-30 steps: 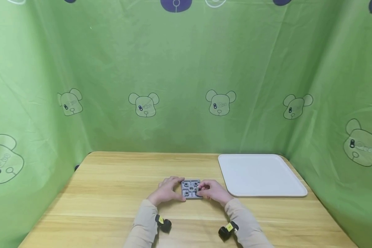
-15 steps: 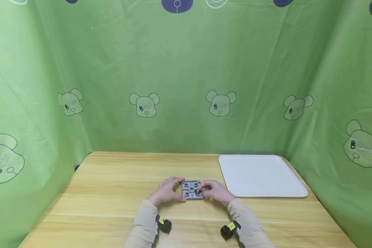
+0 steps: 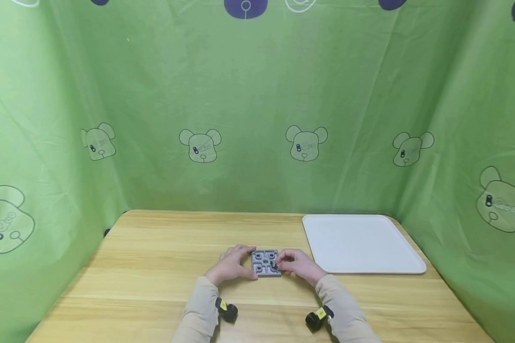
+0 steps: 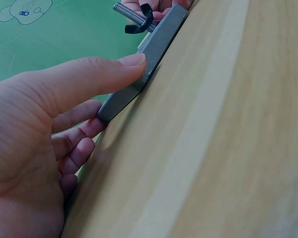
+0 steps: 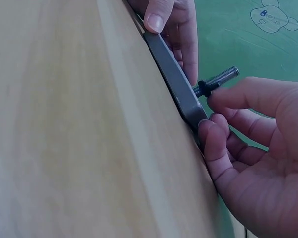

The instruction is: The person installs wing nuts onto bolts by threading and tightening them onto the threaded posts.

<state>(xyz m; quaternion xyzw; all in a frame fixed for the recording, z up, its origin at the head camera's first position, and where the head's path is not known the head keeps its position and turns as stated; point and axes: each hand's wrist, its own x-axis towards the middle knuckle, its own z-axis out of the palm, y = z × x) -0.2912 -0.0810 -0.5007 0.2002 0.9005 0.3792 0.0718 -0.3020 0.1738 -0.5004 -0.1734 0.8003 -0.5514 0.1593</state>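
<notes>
A grey square metal plate (image 3: 264, 268) with grooves and holes lies on the table between the two hands. From its right part a threaded bolt (image 5: 227, 75) sticks up, carrying a black wing nut (image 4: 135, 28) partway along its thread. My left hand (image 3: 231, 264) grips the plate's left side, its thumb on the near edge and fingers round the far corner. At the right side, my right hand (image 3: 299, 265) pinches the wing nut (image 5: 203, 88) with curled fingers, and other fingertips rest against the plate's edge. The bolt's foot is hidden in the head view.
A white tray (image 3: 362, 243) sits at the back right of the wooden table (image 3: 176, 228). A green curtain (image 3: 253, 190) with bear drawings encloses the back and sides. Black wrist cameras are strapped to both sleeves.
The right hand's fingers have shifted slightly at the wing nut, drawing back a little to the right from over the plate. The left hand and the plate stay nearly in place.
</notes>
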